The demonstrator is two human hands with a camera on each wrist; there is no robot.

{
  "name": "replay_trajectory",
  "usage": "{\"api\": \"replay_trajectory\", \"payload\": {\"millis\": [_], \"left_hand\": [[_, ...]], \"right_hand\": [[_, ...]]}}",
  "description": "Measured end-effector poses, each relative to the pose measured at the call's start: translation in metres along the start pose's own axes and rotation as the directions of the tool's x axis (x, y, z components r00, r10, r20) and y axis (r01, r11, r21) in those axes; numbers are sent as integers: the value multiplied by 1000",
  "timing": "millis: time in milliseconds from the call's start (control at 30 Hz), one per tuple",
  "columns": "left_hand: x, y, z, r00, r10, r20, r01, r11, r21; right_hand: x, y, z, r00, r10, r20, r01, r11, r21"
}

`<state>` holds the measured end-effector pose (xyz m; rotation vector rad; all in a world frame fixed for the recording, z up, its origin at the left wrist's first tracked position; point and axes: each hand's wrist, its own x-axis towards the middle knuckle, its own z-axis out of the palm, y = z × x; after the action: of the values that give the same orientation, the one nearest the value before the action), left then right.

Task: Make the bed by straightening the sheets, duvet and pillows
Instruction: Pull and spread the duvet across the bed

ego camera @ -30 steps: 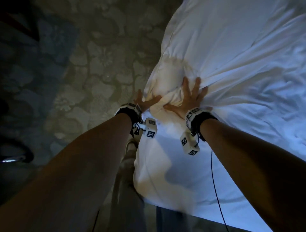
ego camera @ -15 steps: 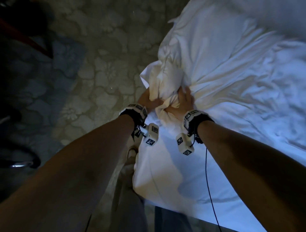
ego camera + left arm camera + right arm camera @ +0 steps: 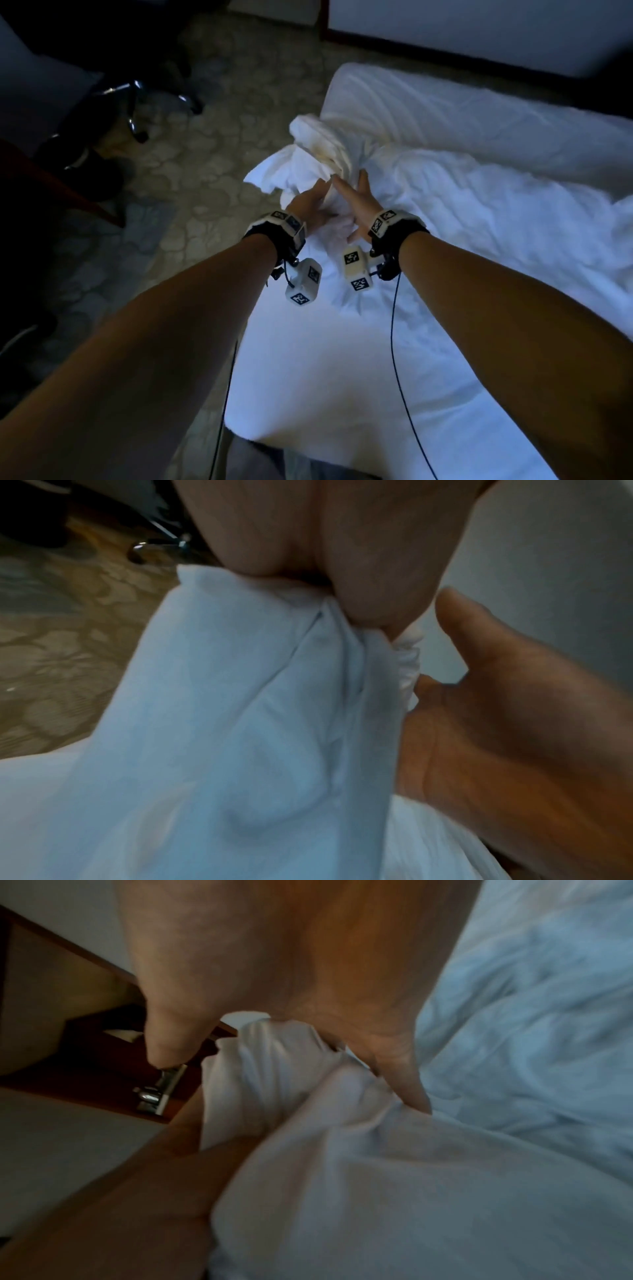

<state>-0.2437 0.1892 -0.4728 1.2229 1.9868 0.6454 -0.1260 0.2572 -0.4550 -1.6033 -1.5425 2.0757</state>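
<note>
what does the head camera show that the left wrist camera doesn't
Only the head view shows the whole bed, the rumpled duvet, both forearms and the wrist cameras. Only the left wrist view shows the left hand close up, its fingers pinching the bunched white fabric. Both show that fabric, the right hand, the patterned carpet and a chair's chrome base.

Two bare hands are seen, the left hand [image 3: 308, 205] and the right hand [image 3: 359, 202]. Two black wrist bands [image 3: 281, 236] are counted, each with one white marker-printed cube [image 3: 303, 281]. One white-covered bed [image 3: 342, 359], one bunched white duvet [image 3: 479, 212] and one dark wheeled office chair [image 3: 137, 92] are visible.
</note>
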Motion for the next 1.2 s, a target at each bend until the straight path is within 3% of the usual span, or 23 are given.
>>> {"api": "replay_trajectory", "payload": {"millis": [100, 200, 300, 400, 500, 633, 700, 767, 900, 1033, 1100, 1200], "left_hand": [[-14, 63, 19, 993, 74, 98, -81, 994, 77], [-17, 103, 39, 976, 88, 198, -109, 990, 94], [-19, 118, 52, 975, 5, 222, 27, 989, -142], [-11, 105, 56, 951, -119, 286, 231, 889, -396], [16, 74, 53, 911, -355, 210, 407, 693, -595], [56, 33, 64, 856, -505, 111, 465, 657, -593], [72, 24, 70, 840, -536, 90, 513, 729, -453], [83, 25, 74, 867, -493, 63, 490, 827, -275], [99, 56, 81, 966, -254, 43, 256, 929, -267], [107, 110, 103, 962, -267, 51, 264, 875, -406], [111, 143, 121, 980, -194, 43, 195, 899, -391], [113, 209, 152, 998, -11, 65, 26, 970, -240]], "right_hand": [[-13, -8, -55, 997, -26, -68, 30, 999, 44], [-6, -5, -98, 985, -35, -171, 26, 998, -53], [-3, 1, -125, 979, -32, -201, 4, 990, -139], [-5, 12, -137, 971, -108, -215, 37, 950, -311], [9, 31, -145, 968, -123, -217, 14, 895, -446], [29, 51, -154, 955, -101, -280, -33, 899, -438], [35, 56, -157, 948, -100, -302, -26, 922, -387], [39, 59, -160, 940, -93, -329, -23, 943, -332], [40, 70, -173, 920, -94, -381, 25, 983, -182], [9, 66, -206, 898, -70, -435, 102, 994, 50], [-17, 62, -231, 883, -74, -464, 145, 982, 120], [-50, 71, -283, 854, -134, -502, 156, 988, 0]]}}
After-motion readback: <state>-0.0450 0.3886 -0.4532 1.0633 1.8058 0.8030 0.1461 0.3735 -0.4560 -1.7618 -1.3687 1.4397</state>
